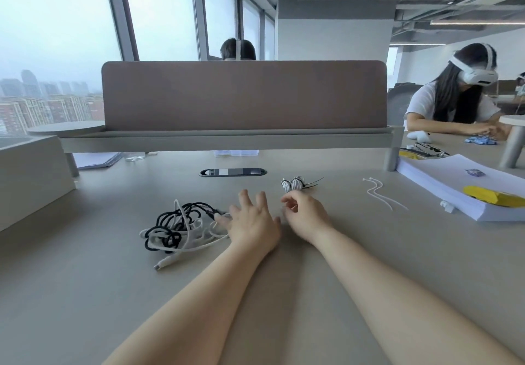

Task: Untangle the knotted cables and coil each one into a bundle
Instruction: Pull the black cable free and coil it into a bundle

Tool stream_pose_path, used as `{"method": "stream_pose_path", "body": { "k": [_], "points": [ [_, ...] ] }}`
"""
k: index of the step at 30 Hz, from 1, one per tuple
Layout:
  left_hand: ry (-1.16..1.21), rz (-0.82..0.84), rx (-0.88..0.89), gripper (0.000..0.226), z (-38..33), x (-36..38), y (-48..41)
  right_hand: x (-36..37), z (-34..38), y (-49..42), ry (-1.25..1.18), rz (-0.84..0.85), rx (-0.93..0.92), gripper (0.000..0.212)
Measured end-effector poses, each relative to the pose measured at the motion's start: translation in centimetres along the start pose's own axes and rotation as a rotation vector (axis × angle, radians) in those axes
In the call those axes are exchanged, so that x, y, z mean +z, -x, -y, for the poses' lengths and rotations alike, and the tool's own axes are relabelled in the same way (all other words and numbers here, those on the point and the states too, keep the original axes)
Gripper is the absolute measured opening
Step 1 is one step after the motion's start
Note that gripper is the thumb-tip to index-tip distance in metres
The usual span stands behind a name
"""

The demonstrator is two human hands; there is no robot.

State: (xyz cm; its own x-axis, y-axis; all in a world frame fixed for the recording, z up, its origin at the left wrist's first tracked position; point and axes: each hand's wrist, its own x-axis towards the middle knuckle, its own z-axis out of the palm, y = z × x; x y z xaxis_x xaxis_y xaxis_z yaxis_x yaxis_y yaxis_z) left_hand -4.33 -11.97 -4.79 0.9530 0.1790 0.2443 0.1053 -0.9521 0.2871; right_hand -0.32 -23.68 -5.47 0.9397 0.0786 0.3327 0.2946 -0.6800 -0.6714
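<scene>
A tangle of black cable (173, 221) and white cable (196, 244) lies on the desk, left of centre; a white plug sticks out at its near end. My left hand (251, 222) is flat with fingers spread, its fingertips touching the right edge of the tangle. My right hand (305, 215) hovers beside it with fingers loosely curled and nothing held. Just beyond its fingertips lies a coiled, tied black-and-white bundle (294, 184).
Two white cable ties (379, 194) lie to the right. A stack of white paper (460, 187) with yellow items on it sits at the right edge. A desk divider (244, 95) stands behind, a cable grommet (233, 172) before it. A person sits at the far right.
</scene>
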Motion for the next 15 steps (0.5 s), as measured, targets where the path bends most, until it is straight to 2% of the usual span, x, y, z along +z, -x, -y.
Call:
{"method": "stream_pose_path", "body": {
  "k": [4, 6, 9, 11, 13, 14, 15],
  "points": [
    [0.449, -0.065, 0.166, 0.043, 0.2, -1.2, 1.9, 0.5, 1.7, 1.8, -0.235, 0.022, -0.013, 0.018],
    [0.507, -0.034, 0.279, 0.038, 0.8, -1.9, 2.9, 0.7, 2.1, 2.5, -0.280, 0.044, -0.019, 0.019],
    [0.495, -0.004, 0.420, 0.040, 2.4, -2.1, 3.5, 1.1, 2.3, 3.1, -0.204, 0.104, -0.038, 0.018],
    [0.475, -0.101, 0.427, 0.032, 3.3, -2.3, 3.5, 1.1, 2.3, 3.2, -0.213, 0.119, -0.037, 0.018],
    [0.225, -0.302, 0.335, 0.031, 4.2, -2.5, 3.2, 1.2, 2.4, 3.3, -0.183, 0.122, -0.036, 0.019],
    [0.098, -0.340, 0.262, 0.036, 4.7, -2.5, 3.0, 1.2, 2.4, 3.2, -0.155, 0.122, -0.035, 0.020],
    [0.022, -0.285, 0.186, 0.043, 5.2, -2.6, 2.8, 1.3, 2.4, 3.2, -0.119, 0.118, -0.034, 0.021]
  ]
}}
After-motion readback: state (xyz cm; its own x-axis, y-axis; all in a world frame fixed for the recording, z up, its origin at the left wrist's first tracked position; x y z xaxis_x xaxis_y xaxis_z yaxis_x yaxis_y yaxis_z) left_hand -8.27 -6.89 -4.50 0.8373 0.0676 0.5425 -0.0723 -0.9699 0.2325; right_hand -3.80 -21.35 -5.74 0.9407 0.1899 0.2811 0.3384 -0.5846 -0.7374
